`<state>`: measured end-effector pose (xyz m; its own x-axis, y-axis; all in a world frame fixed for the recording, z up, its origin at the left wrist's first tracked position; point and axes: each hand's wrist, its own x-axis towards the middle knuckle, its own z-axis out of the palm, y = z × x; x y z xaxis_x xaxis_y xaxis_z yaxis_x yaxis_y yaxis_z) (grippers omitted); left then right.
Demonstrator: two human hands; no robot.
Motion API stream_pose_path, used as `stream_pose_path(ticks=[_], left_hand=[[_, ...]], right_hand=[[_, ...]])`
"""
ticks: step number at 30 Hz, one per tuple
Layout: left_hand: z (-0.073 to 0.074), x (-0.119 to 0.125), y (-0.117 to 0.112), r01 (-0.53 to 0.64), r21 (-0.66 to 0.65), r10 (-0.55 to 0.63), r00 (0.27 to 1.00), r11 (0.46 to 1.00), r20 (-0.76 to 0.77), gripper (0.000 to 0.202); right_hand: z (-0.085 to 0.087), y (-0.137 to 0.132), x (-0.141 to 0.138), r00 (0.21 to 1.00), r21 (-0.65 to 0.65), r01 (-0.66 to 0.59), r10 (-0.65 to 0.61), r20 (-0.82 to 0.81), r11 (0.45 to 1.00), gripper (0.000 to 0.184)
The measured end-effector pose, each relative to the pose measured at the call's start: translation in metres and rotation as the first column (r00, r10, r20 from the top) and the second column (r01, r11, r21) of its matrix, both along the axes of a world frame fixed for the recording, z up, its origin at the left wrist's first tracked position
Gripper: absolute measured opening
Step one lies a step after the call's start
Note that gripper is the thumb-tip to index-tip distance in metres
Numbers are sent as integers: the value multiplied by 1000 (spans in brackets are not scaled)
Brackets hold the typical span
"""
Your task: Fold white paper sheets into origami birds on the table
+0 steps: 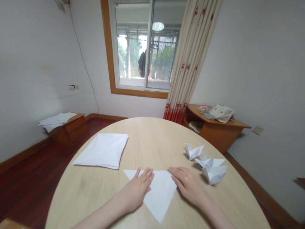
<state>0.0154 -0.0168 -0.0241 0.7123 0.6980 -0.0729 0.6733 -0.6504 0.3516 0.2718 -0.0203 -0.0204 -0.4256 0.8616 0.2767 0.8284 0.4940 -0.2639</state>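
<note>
While round pale-wood bench [154,133] fills white-walled room, left hand [138,188] and right hand [188,185] lie open, flat on one paper triangle [160,195] at near edge; one paper stack [102,150], three folded figures [213,173].

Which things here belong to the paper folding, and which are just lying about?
In hand: triangle sheet, pressed by left hand and right hand; paper stack; folded figures.
Lying about: papers on the low cabinet; bag on the desk; curtain.
</note>
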Motion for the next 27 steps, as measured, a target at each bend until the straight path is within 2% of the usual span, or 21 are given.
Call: stream_pose_path(ticks=[5,7,11,15,20,27], left_hand=[[-7,-6,5,70,21,-71,995,997,70,63],[-4,-7,5,68,8,-69,996,998,56,63],[7,-4,4,12,-28,-12,1000,1000,13,50],[14,-1,2,-35,-39,35,999,999,13,46],[13,0,3,-47,-55,50,997,997,55,47],[10,-2,4,-34,-47,37,997,998,68,48]], right_hand=[[2,5,20,989,-87,127,-133,-60,988,45],[1,8,27,983,-118,161,-170,-74,980,46],[2,12,34,971,-164,180,-202,-129,970,33],[5,12,36,960,-226,140,-189,-208,964,27],[6,11,39,917,-295,94,-198,-346,951,33],[2,14,32,908,-294,112,-218,-358,949,22]])
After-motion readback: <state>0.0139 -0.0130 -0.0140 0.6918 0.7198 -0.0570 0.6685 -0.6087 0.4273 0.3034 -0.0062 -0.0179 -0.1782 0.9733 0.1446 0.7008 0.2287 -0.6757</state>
